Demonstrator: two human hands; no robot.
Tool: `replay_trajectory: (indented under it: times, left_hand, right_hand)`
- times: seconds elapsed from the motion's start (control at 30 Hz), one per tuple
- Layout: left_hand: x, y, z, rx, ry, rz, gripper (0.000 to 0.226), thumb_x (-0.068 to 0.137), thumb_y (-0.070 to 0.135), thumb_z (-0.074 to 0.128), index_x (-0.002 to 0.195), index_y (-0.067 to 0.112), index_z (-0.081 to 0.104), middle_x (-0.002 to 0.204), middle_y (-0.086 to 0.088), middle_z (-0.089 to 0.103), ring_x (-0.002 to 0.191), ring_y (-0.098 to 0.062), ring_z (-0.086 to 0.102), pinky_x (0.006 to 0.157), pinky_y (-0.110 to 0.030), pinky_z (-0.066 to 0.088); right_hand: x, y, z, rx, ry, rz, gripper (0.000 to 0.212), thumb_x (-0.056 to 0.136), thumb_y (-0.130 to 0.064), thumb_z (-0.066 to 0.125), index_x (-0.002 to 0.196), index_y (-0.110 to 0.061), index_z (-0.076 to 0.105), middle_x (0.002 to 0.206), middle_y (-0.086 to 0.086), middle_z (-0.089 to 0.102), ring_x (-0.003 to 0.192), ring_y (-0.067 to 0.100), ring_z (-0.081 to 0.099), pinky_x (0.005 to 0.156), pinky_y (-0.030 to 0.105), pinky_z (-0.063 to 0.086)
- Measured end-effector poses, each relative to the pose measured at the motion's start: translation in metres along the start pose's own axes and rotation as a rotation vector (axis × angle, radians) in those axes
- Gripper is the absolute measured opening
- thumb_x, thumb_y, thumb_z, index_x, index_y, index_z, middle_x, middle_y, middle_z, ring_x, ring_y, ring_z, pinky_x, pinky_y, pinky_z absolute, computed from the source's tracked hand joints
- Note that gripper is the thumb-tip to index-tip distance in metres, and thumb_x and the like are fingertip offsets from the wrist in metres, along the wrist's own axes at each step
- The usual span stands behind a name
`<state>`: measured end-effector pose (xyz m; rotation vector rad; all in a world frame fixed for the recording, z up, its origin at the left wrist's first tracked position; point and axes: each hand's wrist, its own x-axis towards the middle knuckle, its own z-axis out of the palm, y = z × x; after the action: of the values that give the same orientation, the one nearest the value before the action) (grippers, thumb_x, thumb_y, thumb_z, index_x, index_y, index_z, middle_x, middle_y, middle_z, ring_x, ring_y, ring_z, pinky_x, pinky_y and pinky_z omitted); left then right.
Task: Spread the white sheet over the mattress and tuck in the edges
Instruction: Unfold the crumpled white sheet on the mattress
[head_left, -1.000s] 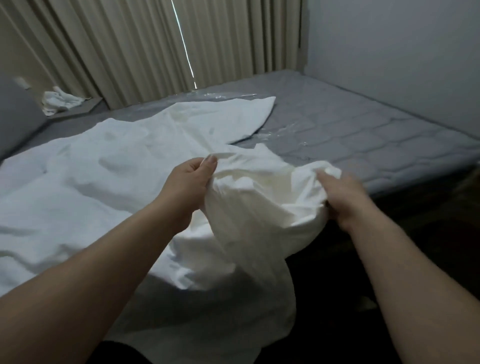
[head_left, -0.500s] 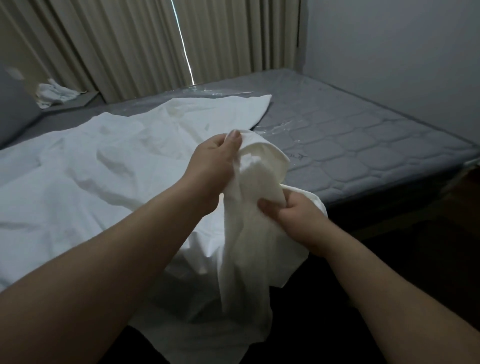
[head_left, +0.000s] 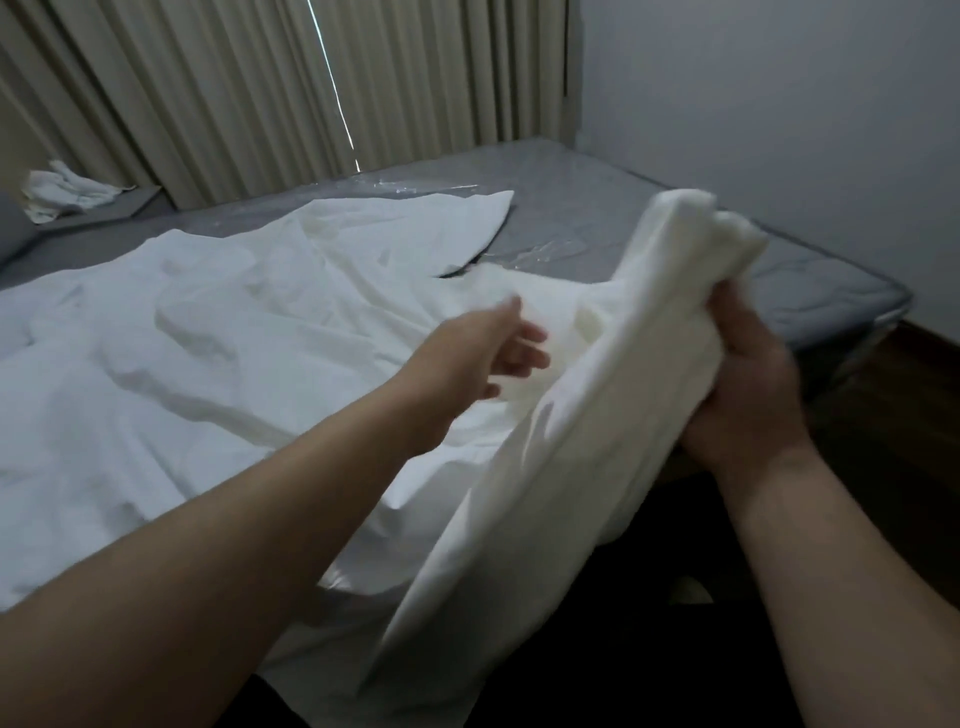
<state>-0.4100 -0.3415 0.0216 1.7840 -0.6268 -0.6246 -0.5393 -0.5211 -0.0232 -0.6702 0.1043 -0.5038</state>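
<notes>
Only right hand (head_left: 748, 384) on sheet (head_left: 639, 338)

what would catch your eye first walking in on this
The white sheet lies rumpled over the near part of the grey mattress, whose far right corner is bare. The right hand grips a raised bunch of it at the bed's edge; the left hand reaches open beside it.
</notes>
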Motion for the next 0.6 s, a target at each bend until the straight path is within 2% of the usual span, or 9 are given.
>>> replay_trajectory:
  times: [0.1,0.17,0.23,0.3,0.33,0.4,0.43,0.53,0.6]
  left_hand:
    - [0.007,-0.03,0.004,0.059,0.095,-0.102,0.04,0.104,0.054,0.046,0.11,0.023,0.071,0.113,0.006,0.075,0.101,-0.017,0.071,0.097,-0.043,0.055]
    - [0.013,-0.033,0.001,-0.171,0.21,-0.193,0.042,0.101,0.059,0.048,0.114,0.024,0.067,0.116,0.003,0.072,0.098,-0.018,0.07,0.084,-0.042,0.058]
    - [0.022,-0.029,-0.002,-0.237,0.284,-0.2,0.055,0.09,0.073,0.052,0.11,0.023,0.065,0.111,0.0,0.07,0.093,-0.021,0.069,0.08,-0.042,0.057]
    - [0.027,-0.028,-0.004,-0.066,0.205,-0.171,0.071,0.073,0.087,0.056,0.107,0.026,0.064,0.111,-0.001,0.067,0.097,-0.024,0.07,0.091,-0.051,0.057]
    - [0.023,-0.027,-0.001,0.065,0.113,-0.173,0.076,0.069,0.09,0.057,0.111,0.027,0.063,0.113,0.001,0.066,0.099,-0.023,0.07,0.092,-0.049,0.056]
    - [0.017,-0.036,0.007,0.39,-0.047,-0.197,0.091,0.063,0.09,0.061,0.126,0.024,0.059,0.116,0.001,0.069,0.101,-0.02,0.071,0.087,-0.042,0.059]
    - [0.015,-0.043,0.011,0.55,-0.093,-0.195,0.09,0.065,0.086,0.063,0.127,0.02,0.058,0.112,-0.002,0.072,0.097,-0.02,0.072,0.086,-0.04,0.06]
    - [0.018,-0.067,0.016,0.688,-0.052,-0.143,0.056,0.084,0.066,0.061,0.094,0.011,0.065,0.08,-0.008,0.073,0.066,-0.023,0.07,0.062,-0.032,0.057]
    - [0.021,-0.074,0.009,0.655,-0.023,-0.152,0.051,0.092,0.06,0.057,0.081,0.011,0.066,0.071,-0.005,0.07,0.063,-0.022,0.064,0.061,-0.033,0.049]
  right_hand:
    - [-0.011,-0.02,-0.014,0.032,-0.101,0.001,0.042,0.105,-0.035,0.051,0.136,-0.009,0.064,0.133,0.017,0.067,0.126,0.035,0.064,0.101,0.048,0.055]
    - [-0.017,-0.008,-0.016,-0.181,-0.205,0.119,0.043,0.076,-0.022,0.078,0.115,-0.004,0.076,0.111,0.019,0.075,0.103,0.035,0.073,0.085,0.042,0.061]
    - [-0.02,0.014,-0.016,-0.557,-0.378,0.372,0.043,0.057,-0.01,0.078,0.098,0.003,0.077,0.098,0.02,0.071,0.087,0.035,0.067,0.078,0.038,0.055]
    - [-0.02,0.04,-0.014,-1.07,-0.565,0.489,0.042,0.064,-0.008,0.063,0.104,-0.001,0.074,0.108,0.01,0.068,0.101,0.027,0.062,0.088,0.038,0.049]
    - [-0.017,0.053,-0.013,-1.303,-0.6,0.466,0.049,0.067,-0.007,0.058,0.112,-0.015,0.076,0.123,-0.001,0.068,0.116,0.015,0.059,0.102,0.035,0.048]
    - [-0.012,0.073,-0.01,-1.643,-0.599,0.306,0.06,0.073,-0.01,0.054,0.12,-0.041,0.073,0.142,-0.016,0.051,0.137,-0.001,0.035,0.121,0.026,0.03]
    - [-0.01,0.081,-0.006,-1.759,-0.591,0.184,0.059,0.077,-0.013,0.055,0.125,-0.044,0.069,0.147,-0.016,0.042,0.141,-0.001,0.025,0.123,0.024,0.023]
    - [-0.001,0.099,-0.003,-1.771,-0.547,0.109,0.058,0.086,-0.012,0.057,0.141,-0.03,0.059,0.152,-0.001,0.04,0.142,0.016,0.037,0.111,0.02,0.036]
    - [0.004,0.104,-0.002,-1.598,-0.559,0.169,0.056,0.084,-0.001,0.054,0.134,-0.023,0.067,0.142,0.0,0.054,0.133,0.019,0.052,0.104,0.022,0.043]
